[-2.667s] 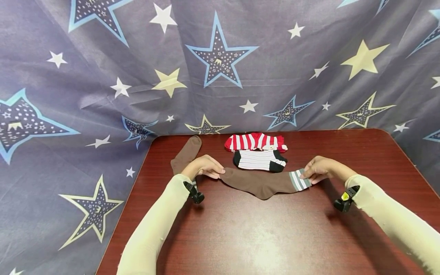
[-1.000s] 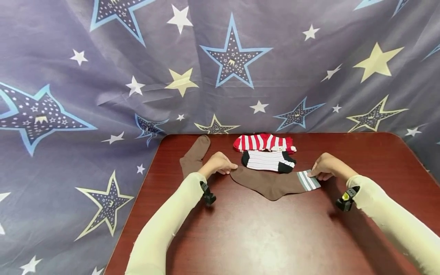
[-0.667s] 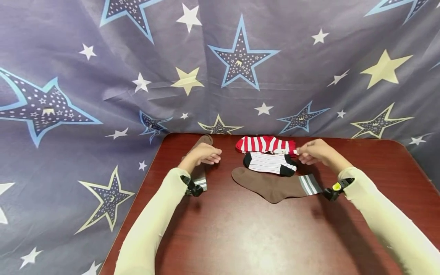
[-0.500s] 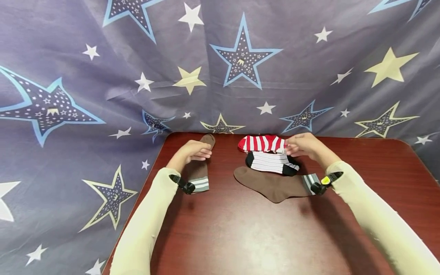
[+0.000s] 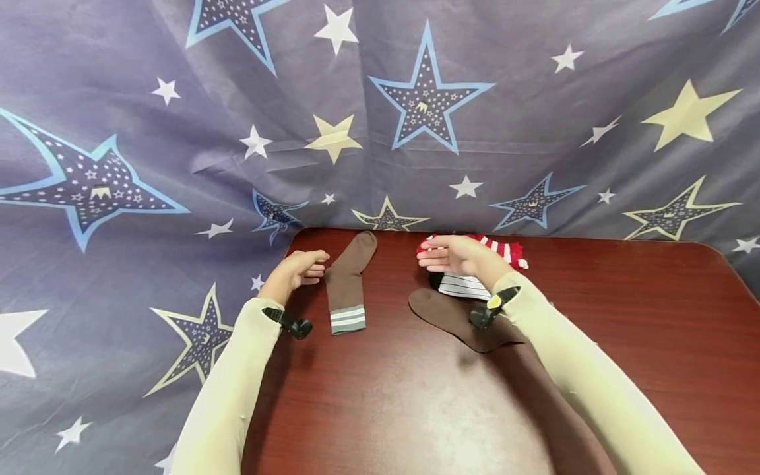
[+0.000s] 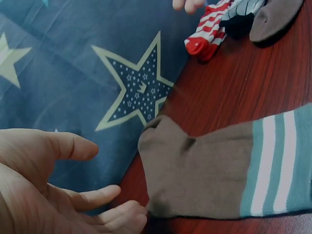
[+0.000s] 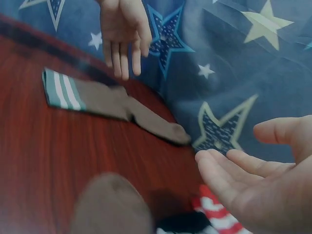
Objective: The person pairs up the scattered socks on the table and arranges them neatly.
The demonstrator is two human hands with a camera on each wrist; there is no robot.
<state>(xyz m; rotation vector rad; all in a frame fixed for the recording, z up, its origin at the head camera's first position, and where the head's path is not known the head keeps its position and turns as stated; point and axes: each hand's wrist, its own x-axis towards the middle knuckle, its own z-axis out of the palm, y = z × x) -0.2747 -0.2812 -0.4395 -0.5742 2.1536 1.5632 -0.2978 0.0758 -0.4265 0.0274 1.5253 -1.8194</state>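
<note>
My left hand, fingers relaxed and holding nothing, hovers at the left edge of a brown sock with a grey-and-white striped cuff. That sock lies on the table's left side, toe pointing away. My right hand is held out flat above the red-and-white striped socks and the white pinstriped socks, hiding part of both. Nearer to me lies a second brown sock, its cuff hidden behind my right forearm. In the right wrist view my right fingers are loosely extended with nothing in them.
The dark red wooden table reaches back to a grey-blue star-patterned curtain, which also hangs along its left side. A small black camera is strapped to each wrist, over cream sleeves.
Both hands let go of the nearer brown sock, which now lies flat. They then lifted and moved left, the left hand past the other brown sock, the right over the striped pairs.
</note>
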